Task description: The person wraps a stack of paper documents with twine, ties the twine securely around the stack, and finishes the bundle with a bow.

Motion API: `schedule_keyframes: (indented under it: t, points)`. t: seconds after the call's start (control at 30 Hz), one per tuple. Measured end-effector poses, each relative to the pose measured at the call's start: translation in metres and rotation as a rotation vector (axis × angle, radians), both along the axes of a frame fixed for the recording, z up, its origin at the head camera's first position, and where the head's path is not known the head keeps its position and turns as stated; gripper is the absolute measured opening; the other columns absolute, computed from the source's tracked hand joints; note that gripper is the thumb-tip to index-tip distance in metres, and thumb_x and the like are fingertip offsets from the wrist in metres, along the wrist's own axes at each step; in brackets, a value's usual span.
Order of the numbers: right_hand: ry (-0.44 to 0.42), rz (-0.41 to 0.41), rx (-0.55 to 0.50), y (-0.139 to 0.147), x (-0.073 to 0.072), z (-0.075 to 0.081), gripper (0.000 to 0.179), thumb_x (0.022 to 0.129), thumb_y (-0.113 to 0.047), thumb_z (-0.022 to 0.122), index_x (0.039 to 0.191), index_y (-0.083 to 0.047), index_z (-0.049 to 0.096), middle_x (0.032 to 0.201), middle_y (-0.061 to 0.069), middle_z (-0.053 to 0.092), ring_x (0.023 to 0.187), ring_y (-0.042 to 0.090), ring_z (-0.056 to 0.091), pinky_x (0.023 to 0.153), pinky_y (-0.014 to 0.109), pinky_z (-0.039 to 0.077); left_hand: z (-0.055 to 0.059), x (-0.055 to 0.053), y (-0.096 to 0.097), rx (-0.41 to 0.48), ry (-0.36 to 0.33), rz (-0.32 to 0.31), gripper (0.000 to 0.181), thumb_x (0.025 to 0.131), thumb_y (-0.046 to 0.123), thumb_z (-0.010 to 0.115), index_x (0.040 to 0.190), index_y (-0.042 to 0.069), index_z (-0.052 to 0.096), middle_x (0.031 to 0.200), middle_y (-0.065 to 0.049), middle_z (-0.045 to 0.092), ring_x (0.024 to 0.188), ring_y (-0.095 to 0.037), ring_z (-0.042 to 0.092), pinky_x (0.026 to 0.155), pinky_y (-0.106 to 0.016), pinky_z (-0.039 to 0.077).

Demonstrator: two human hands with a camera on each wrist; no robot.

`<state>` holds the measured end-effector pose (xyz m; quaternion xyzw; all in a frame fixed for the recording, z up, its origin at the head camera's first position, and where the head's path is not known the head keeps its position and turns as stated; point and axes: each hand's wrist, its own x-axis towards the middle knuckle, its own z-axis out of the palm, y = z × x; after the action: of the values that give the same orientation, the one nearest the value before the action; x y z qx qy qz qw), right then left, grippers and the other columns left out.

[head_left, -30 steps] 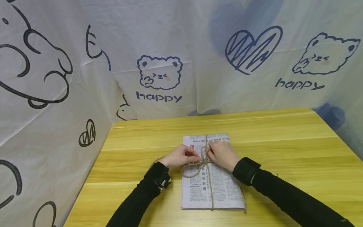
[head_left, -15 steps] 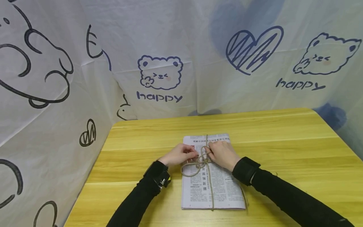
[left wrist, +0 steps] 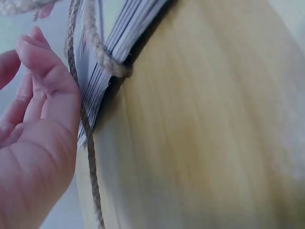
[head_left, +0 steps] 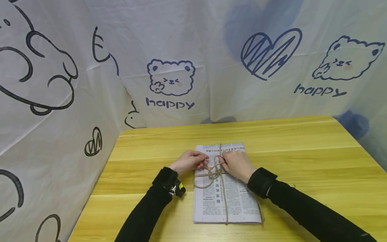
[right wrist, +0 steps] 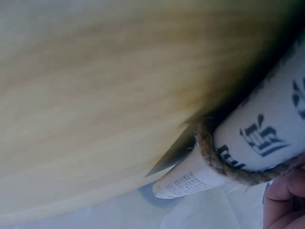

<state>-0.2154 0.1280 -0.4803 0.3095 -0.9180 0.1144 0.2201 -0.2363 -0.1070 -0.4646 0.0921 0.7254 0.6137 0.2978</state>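
A stack of folded newspaper (head_left: 208, 208) lies bound crosswise with tan twine (head_left: 224, 198), which is knotted and looped near the middle. My right hand (head_left: 239, 165) pinches the twine just right of the knot. My left hand (head_left: 188, 160) hovers over the stack's left edge, fingers loosely bent and nothing seen between them. In the left wrist view, a strand of twine (left wrist: 90, 152) runs past the thumb of this hand (left wrist: 38, 138). Twine (right wrist: 207, 152) wraps the stack's edge (right wrist: 257, 138) in the right wrist view, beside the fingers (right wrist: 286, 200).
The stack rests on a yellow wood-grain table (head_left: 151, 141). White cloth (head_left: 211, 43) with drawn bears and hearts hangs behind and at the sides. Both wrists wear black straps (head_left: 262, 182).
My left hand has moved up and a little left, away from the knot. My right hand has stayed on the twine, and the stack has not shifted.
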Motion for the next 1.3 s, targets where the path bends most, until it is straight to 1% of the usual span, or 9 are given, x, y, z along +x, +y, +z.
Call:
schedule_keyframes:
  t: [0.27, 0.4, 0.57, 0.67, 0.77, 0.87, 1.03, 1.17, 1.3]
  points:
    - [0.002, -0.006, -0.011, -0.001, 0.0, 0.0, 0.04, 0.097, -0.021, 0.067, 0.063, -0.018, 0.047, 0.053, -0.003, 0.043, 0.045, 0.012, 0.042, 0.048, 0.025, 0.028, 0.0, -0.003, 0.008, -0.071, 0.017, -0.065, 0.031, 0.101, 0.019, 0.062, 0.123, -0.002, 0.068, 0.084, 0.002, 0.069, 0.07, -0.006, 0.055, 0.064, -0.019, 0.045]
    - [-0.01, -0.01, -0.015, -0.001, 0.0, 0.0, 0.039, 0.097, -0.021, 0.067, 0.063, -0.018, 0.048, 0.052, -0.003, 0.043, 0.045, 0.012, 0.043, 0.047, 0.025, 0.028, -0.002, -0.005, 0.012, -0.1, 0.036, -0.102, 0.03, 0.1, 0.02, 0.064, 0.122, 0.001, 0.07, 0.081, 0.003, 0.068, 0.065, -0.006, 0.051, 0.061, -0.02, 0.042]
    - [-0.016, -0.01, -0.011, -0.001, 0.0, 0.0, 0.04, 0.097, -0.022, 0.067, 0.063, -0.018, 0.048, 0.052, -0.003, 0.043, 0.045, 0.012, 0.041, 0.048, 0.025, 0.027, -0.002, -0.006, 0.016, -0.147, 0.117, -0.143, 0.028, 0.102, 0.018, 0.061, 0.121, 0.001, 0.071, 0.083, 0.003, 0.068, 0.064, -0.008, 0.049, 0.061, -0.022, 0.041]
    - [-0.039, -0.008, 0.005, 0.0, 0.0, 0.001, 0.038, 0.096, -0.022, 0.069, 0.064, -0.018, 0.048, 0.053, -0.003, 0.043, 0.047, 0.011, 0.039, 0.049, 0.024, 0.027, -0.002, -0.007, 0.015, -0.183, 0.172, -0.136, 0.028, 0.102, 0.018, 0.06, 0.12, 0.001, 0.072, 0.085, 0.002, 0.069, 0.066, -0.008, 0.051, 0.063, -0.022, 0.042]
    - [-0.115, 0.01, -0.005, 0.002, 0.001, 0.003, 0.036, 0.094, -0.022, 0.07, 0.066, -0.018, 0.048, 0.055, -0.005, 0.042, 0.049, 0.008, 0.037, 0.052, 0.023, 0.028, -0.002, -0.008, 0.013, -0.202, 0.192, -0.104, 0.026, 0.102, 0.02, 0.061, 0.117, 0.003, 0.073, 0.086, 0.001, 0.068, 0.068, -0.009, 0.053, 0.063, -0.022, 0.043]
    - [-0.243, 0.051, -0.068, 0.004, 0.002, 0.007, 0.031, 0.094, -0.02, 0.069, 0.07, -0.018, 0.051, 0.056, -0.007, 0.042, 0.05, 0.005, 0.036, 0.054, 0.022, 0.029, -0.001, -0.008, 0.01, -0.2, 0.203, -0.063, 0.026, 0.102, 0.022, 0.062, 0.113, 0.002, 0.074, 0.085, 0.001, 0.067, 0.068, -0.009, 0.053, 0.064, -0.022, 0.043]
    - [-0.488, 0.144, -0.218, 0.009, 0.003, 0.012, 0.022, 0.097, -0.022, 0.067, 0.08, -0.015, 0.056, 0.061, -0.006, 0.043, 0.053, 0.004, 0.035, 0.059, 0.022, 0.03, 0.004, -0.007, 0.006, -0.182, 0.221, 0.004, 0.027, 0.103, 0.021, 0.06, 0.117, 0.001, 0.071, 0.088, -0.001, 0.065, 0.071, -0.011, 0.052, 0.067, -0.024, 0.044]
    - [-0.674, 0.174, -0.35, 0.011, 0.001, 0.014, 0.02, 0.101, -0.026, 0.063, 0.088, -0.011, 0.064, 0.069, -0.003, 0.054, 0.06, 0.006, 0.044, 0.063, 0.023, 0.037, 0.007, -0.007, 0.003, -0.177, 0.227, 0.018, 0.029, 0.103, 0.022, 0.059, 0.12, 0.001, 0.07, 0.092, -0.005, 0.065, 0.073, -0.013, 0.052, 0.069, -0.025, 0.045]
    - [-0.739, 0.164, -0.422, 0.01, -0.001, 0.014, 0.021, 0.102, -0.023, 0.06, 0.097, -0.005, 0.07, 0.076, 0.001, 0.063, 0.065, 0.008, 0.051, 0.066, 0.024, 0.042, 0.008, -0.008, -0.003, -0.17, 0.226, 0.035, 0.03, 0.103, 0.023, 0.059, 0.119, 0.0, 0.07, 0.093, -0.007, 0.064, 0.073, -0.013, 0.05, 0.069, -0.026, 0.044]
